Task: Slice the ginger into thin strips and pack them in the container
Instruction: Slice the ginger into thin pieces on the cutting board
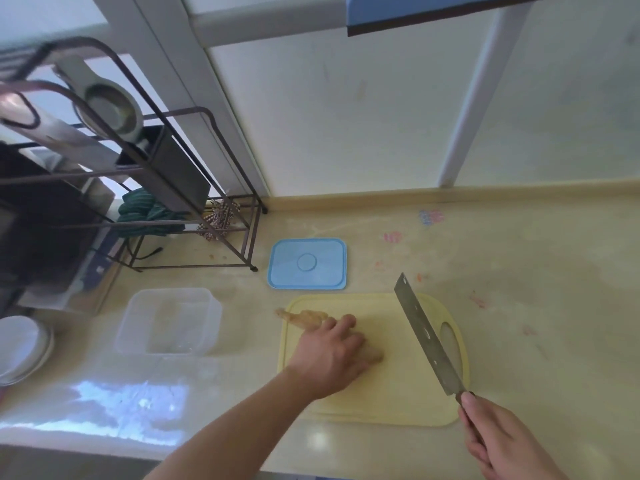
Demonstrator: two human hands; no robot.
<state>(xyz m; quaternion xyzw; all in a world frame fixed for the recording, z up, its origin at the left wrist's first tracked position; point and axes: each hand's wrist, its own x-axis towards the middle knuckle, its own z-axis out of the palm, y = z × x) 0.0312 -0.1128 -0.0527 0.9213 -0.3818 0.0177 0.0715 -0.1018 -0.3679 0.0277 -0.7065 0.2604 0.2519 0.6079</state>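
A knobbly piece of ginger (304, 317) lies across the left edge of the yellow cutting board (388, 396), one end sticking out over the counter. My left hand (332, 355) presses down on it, covering its right half. My right hand (498, 441) grips the handle of a cleaver (424, 336), whose blade is raised edge-up over the board's right side, apart from the ginger. A clear plastic container (169, 322) stands to the left of the board. Its blue lid (307, 264) lies flat behind the board.
A dark metal rack (194, 188) with utensils and a green cloth stands at the back left. White bowls (20, 348) sit at the far left edge. The beige counter runs to a white wall behind.
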